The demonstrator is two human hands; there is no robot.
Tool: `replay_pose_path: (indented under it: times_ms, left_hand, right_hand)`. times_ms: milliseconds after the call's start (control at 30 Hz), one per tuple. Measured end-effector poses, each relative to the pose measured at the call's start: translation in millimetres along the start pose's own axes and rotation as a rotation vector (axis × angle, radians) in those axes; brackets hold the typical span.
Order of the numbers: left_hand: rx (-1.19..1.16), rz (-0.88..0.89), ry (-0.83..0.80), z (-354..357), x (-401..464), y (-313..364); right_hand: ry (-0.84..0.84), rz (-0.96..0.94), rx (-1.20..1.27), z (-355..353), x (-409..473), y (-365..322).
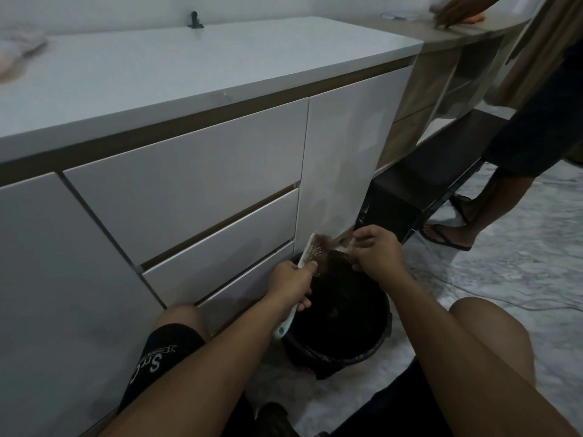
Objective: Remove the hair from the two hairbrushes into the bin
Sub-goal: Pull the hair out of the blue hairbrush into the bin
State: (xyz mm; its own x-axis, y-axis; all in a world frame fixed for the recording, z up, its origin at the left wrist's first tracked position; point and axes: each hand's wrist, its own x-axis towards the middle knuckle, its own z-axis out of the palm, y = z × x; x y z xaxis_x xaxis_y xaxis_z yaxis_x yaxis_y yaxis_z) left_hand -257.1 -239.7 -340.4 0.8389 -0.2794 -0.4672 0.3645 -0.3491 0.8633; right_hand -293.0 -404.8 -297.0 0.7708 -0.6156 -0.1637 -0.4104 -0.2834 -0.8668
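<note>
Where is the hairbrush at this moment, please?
In the head view, the hairbrush is low in the centre, held by the left hand above the black bin, in front of the white drawers. The right hand pulls hair from it.

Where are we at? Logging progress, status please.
Left hand grips hairbrush over bin. Right hand pinching hair off bristles. Nothing blocking.

Both bare forearms reach forward toward 12 o'clock; the left hand (291,283) is curled in a grip, knuckles up, thumb toward 1 o'clock; the right hand (375,252), just beside it at 2 o'clock, pinches with bent fingers; both knees are bent.
</note>
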Motion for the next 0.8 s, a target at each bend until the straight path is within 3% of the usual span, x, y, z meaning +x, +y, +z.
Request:
replay_pose_path:
  times_ms: [67,200,300,433,633,800]
  left_hand:
    - [-0.008,-0.018,-0.003,-2,1,0]
    - [-0.061,-0.058,-0.028,-4,-2,8]
    - [-0.135,-0.098,-0.08,-3,-6,16]
    - [-0.179,-0.107,-0.106,1,-6,15]
    - [-0.165,-0.069,-0.068,0,-1,10]
    - [-0.182,-0.093,-0.064,2,-5,16]
  right_hand:
    - [-0.024,0.014,0.008,-3,0,-1]
    - [-0.275,-0.02,0.016,1,-12,-7]
    - [-0.369,-0.116,-0.095,8,-17,-5]
    - [-0.304,-0.248,-0.264,11,-17,-2]
    - [-0.116,-0.199,-0.218,5,-7,-1]
    - [-0.321,-0.199,-0.051,6,-18,-7]
